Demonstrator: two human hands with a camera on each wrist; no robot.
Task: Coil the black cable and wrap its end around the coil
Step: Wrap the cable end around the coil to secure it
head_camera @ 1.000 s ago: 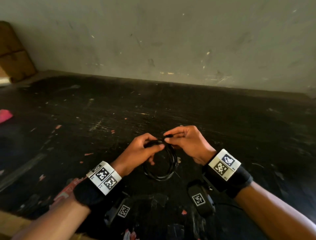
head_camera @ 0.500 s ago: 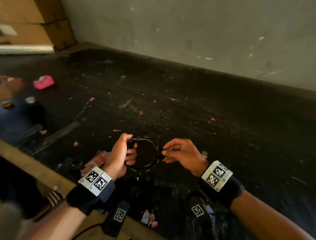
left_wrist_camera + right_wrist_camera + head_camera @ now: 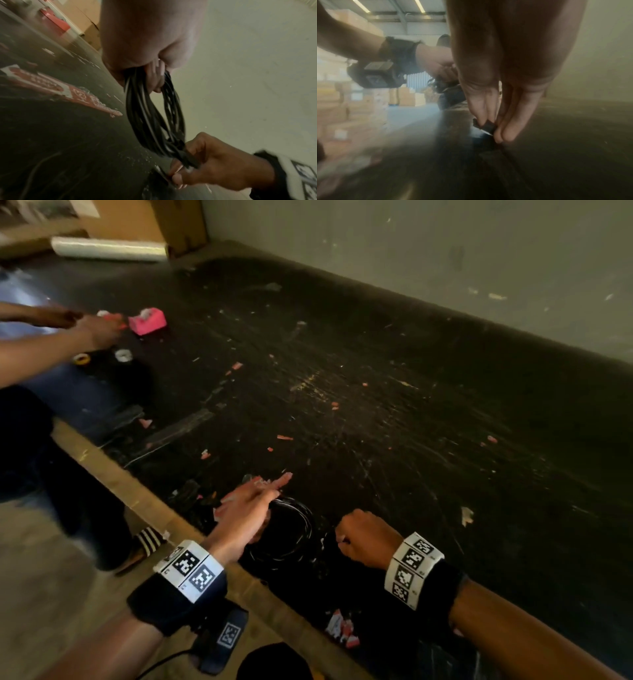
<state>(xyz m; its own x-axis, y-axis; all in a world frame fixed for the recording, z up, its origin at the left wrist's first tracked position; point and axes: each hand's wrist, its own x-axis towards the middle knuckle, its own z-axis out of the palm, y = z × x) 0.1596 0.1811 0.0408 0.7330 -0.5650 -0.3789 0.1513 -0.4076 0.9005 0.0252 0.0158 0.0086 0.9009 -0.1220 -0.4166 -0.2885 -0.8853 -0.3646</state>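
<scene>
I hold the coiled black rubber-sheathed cable point(image 3: 150, 115) between my two hands, just above the scuffed black counter point(image 3: 394, 412) near its front edge. My left hand point(image 3: 248, 513) takes one side of the coil: in the left wrist view the strands run up into its grip and a curled finger point(image 3: 155, 79) hooks through the bundle, though the head view shows my index finger stretched out straight past it. My right hand point(image 3: 364, 537) is curled tight on the opposite side, fingertips point(image 3: 506, 129) pinching a short dark piece of the cable, which I judge to be the wrapped end.

The cable looks light, limp and a little springy; its loops are loose and uneven, so they would likely splay if either hold slackened. The sheath looks smooth, maybe slippery. I judge the best holds to be where all the strands gather, never a single loop. Farther along the counter, another person's hands work near a pink box point(image 3: 148, 320).
</scene>
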